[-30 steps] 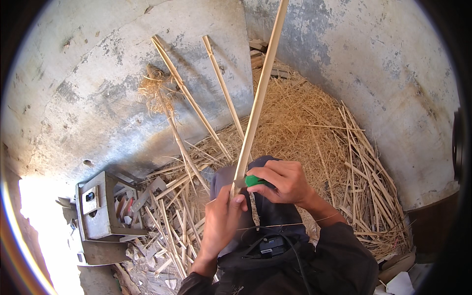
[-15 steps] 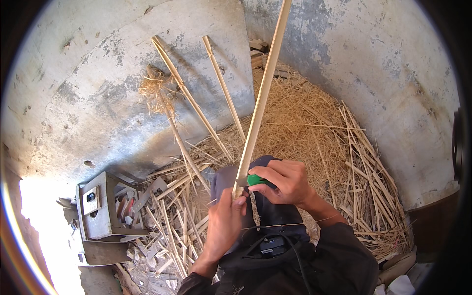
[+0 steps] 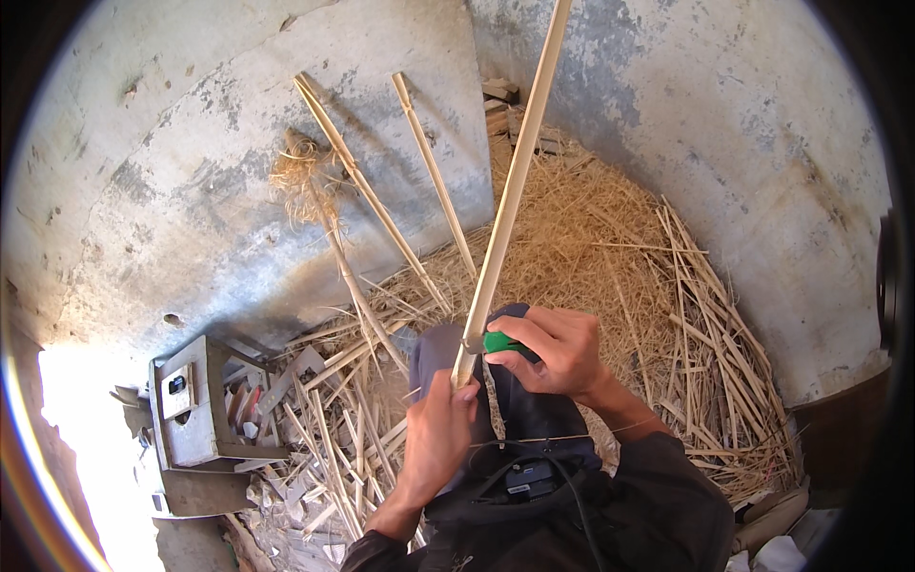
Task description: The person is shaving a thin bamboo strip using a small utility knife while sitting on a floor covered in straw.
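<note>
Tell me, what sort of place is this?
Probably a rough makeshift workshop: there is a heap of pale shavings, a pile of thin strips, and poles leaning against a worn wall.

Probably a rough workshop: shavings [image 3: 572,224] and cut strips [image 3: 726,374] heaped beside 2 worn walls [image 3: 753,162].

Near-black top [image 3: 629,529], loose right sleeve [image 3: 667,477] ending on the forearm, left sleeve [image 3: 370,551] equally dark, dark blue-grey trousers [image 3: 524,415], small black box [image 3: 529,480] with pale marking at waist, thin black cable [image 3: 577,515] curving past it, left hand [image 3: 437,434] and right hand [image 3: 562,351] bare.
</note>
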{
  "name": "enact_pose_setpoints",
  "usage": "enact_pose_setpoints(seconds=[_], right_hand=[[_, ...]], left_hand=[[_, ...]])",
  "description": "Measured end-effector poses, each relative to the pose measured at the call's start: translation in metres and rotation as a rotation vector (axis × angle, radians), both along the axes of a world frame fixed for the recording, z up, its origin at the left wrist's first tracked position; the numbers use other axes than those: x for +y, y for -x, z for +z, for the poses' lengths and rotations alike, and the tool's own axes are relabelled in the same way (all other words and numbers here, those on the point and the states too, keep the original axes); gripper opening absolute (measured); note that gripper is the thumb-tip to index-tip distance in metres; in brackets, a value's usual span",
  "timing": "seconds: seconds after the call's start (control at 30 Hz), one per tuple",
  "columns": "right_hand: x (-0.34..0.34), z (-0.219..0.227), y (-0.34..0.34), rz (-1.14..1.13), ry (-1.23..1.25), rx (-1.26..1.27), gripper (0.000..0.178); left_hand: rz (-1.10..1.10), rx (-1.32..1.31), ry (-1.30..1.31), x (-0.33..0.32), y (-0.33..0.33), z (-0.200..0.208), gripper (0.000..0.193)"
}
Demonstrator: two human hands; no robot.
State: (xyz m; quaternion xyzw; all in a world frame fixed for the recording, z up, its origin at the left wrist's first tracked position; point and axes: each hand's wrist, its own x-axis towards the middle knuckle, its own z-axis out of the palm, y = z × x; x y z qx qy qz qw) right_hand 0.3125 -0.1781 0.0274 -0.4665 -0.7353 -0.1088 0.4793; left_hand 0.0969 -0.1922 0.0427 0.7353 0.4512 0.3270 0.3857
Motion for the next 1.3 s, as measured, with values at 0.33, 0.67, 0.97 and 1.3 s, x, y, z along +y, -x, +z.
enact_pose_setpoints(seconds=[0.33, 0.67, 0.97, 1.3], right_hand=[[0.000, 0.001, 0.002, -0.025, -0.003, -0.009, 0.032], [0.003, 0.005, -0.004, -0.035, 0.009, 0.010, 0.032], [0.005, 0.004, -0.005, -0.050, 0.008, 0.040, 0.032], [0.005, 0.005, -0.007, -0.065, 0.017, 0.047, 0.030]], left_hand=[[-0.006, 0.019, 0.002, 0.000, 0.003, 0.000, 0.018], [-0.011, 0.027, -0.018, -0.004, 0.009, -0.012, 0.015], [-0.011, 0.050, -0.037, -0.006, 0.013, -0.016, 0.016], [-0.011, 0.072, -0.050, -0.009, 0.017, -0.022, 0.011]])
